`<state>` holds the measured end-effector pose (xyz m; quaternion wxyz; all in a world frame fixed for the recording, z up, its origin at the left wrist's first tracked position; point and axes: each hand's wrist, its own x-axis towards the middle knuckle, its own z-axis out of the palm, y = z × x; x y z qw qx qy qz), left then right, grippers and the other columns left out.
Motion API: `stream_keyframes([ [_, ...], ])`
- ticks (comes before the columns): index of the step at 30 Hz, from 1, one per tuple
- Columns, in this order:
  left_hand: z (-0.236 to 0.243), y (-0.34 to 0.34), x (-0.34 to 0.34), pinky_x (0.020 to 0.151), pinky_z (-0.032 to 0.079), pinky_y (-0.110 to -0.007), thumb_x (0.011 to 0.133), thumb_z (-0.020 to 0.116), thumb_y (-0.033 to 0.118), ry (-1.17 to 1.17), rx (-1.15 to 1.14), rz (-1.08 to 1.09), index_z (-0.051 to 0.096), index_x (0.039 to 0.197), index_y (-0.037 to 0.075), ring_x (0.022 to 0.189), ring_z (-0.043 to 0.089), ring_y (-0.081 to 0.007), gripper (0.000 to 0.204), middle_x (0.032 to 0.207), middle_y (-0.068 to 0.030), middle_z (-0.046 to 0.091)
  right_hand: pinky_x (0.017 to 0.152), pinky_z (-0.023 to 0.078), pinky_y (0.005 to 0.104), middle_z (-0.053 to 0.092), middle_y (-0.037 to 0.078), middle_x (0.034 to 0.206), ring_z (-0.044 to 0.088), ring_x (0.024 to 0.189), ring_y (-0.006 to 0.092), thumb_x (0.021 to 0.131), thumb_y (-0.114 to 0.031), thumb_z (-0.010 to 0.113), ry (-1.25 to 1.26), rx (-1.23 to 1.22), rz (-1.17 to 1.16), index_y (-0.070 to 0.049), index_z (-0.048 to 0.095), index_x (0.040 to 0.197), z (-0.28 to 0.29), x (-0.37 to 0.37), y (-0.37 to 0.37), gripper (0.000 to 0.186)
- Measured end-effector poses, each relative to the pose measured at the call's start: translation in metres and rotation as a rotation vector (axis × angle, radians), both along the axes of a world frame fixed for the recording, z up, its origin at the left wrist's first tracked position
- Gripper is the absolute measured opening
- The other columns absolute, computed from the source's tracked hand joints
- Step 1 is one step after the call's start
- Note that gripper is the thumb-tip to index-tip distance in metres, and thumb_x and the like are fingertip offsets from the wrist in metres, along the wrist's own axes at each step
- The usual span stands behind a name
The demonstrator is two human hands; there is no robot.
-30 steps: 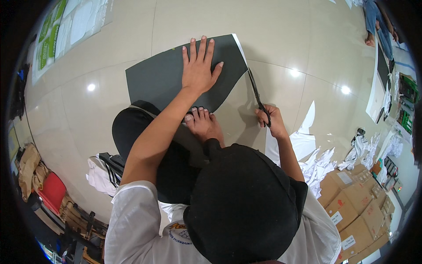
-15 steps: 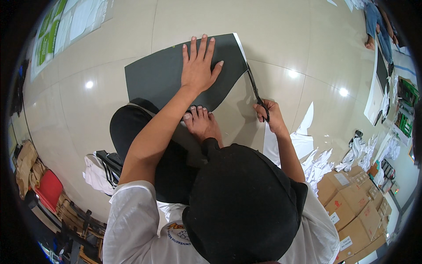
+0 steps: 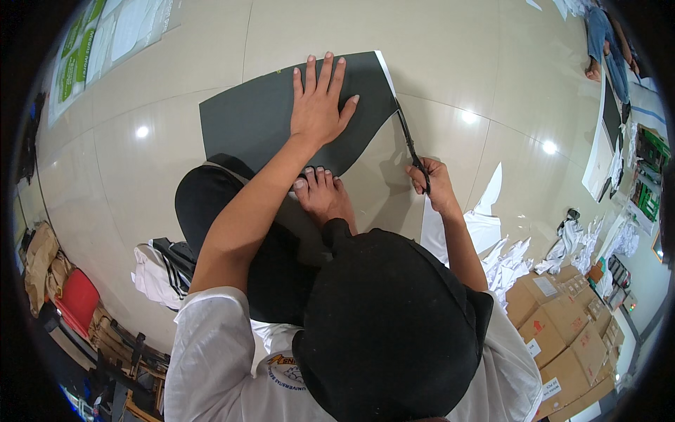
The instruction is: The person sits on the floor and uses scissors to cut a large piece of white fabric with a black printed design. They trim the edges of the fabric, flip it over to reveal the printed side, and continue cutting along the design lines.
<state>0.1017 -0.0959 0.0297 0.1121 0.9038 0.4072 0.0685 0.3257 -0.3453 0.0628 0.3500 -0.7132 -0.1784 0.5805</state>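
A dark grey sheet (image 3: 246,119) with a curved lower right edge lies on the tiled floor. Along its upper right edge runs a narrow white strip (image 3: 384,70). My left hand (image 3: 320,102) rests flat on the sheet, fingers spread. To the right, my right hand (image 3: 434,184) grips the handles of black scissors (image 3: 408,137). The blades point up and away, and their tips meet the sheet's right corner beside the white strip. My bare foot (image 3: 325,197) is at the sheet's lower edge, its toes touching or just over it.
White cut scraps (image 3: 485,218) lie right of my right forearm. Cardboard boxes (image 3: 555,316) are stacked at the lower right. A white bag (image 3: 156,278) and a red chair (image 3: 77,302) are at the left. Another person's leg (image 3: 598,42) shows at the far upper right.
Almost nothing differs. The whole view has shifted very slightly; both hands, the scissors and the sheet keep their places relative to each other.
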Motion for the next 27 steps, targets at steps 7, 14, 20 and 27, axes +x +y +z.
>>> stream_keyframes([
  [7, -0.001, 0.0, 0.0, 0.132, 0.016, -0.067, 0.111, 0.049, 0.056, 0.003, 0.001, 0.0, 0.029, 0.174, 0.011, 0.165, 0.021, -0.0465, 0.08, 0.179, -0.0183, 0.027, 0.048, 0.032, 0.0249, 0.056, -0.002, 0.058, 0.048, 0.048, 0.0056, 0.095, -0.022, 0.082, -0.018, 0.003, -0.004, -0.009, 0.063, 0.076, 0.0, -0.002, -0.003, 0.03],
  [14, -0.001, 0.0, 0.0, 0.132, 0.015, -0.067, 0.11, 0.049, 0.056, -0.004, -0.006, 0.002, 0.029, 0.173, 0.011, 0.165, 0.021, -0.0466, 0.08, 0.179, -0.0182, 0.026, 0.049, 0.032, 0.0254, 0.055, -0.002, 0.058, 0.047, 0.049, 0.0064, 0.094, -0.024, 0.081, -0.04, -0.015, 0.006, -0.008, 0.064, 0.077, 0.004, -0.003, 0.004, 0.029],
  [20, 0.001, 0.001, 0.0, 0.132, 0.015, -0.066, 0.11, 0.05, 0.055, -0.004, -0.004, 0.002, 0.029, 0.173, 0.011, 0.165, 0.02, -0.0463, 0.08, 0.179, -0.0181, 0.027, 0.051, 0.036, 0.0258, 0.054, -0.003, 0.062, 0.048, 0.052, 0.0064, 0.098, -0.019, 0.079, -0.047, -0.039, 0.044, -0.008, 0.061, 0.079, 0.001, 0.0, 0.013, 0.028],
  [27, 0.001, 0.0, 0.001, 0.133, 0.015, -0.066, 0.111, 0.049, 0.055, 0.014, -0.009, 0.007, 0.029, 0.174, 0.011, 0.165, 0.02, -0.0455, 0.08, 0.179, -0.0178, 0.026, 0.05, 0.035, 0.0259, 0.054, -0.004, 0.062, 0.047, 0.052, 0.0063, 0.098, -0.018, 0.08, -0.026, -0.045, 0.01, -0.008, 0.062, 0.079, 0.002, -0.003, 0.019, 0.028],
])
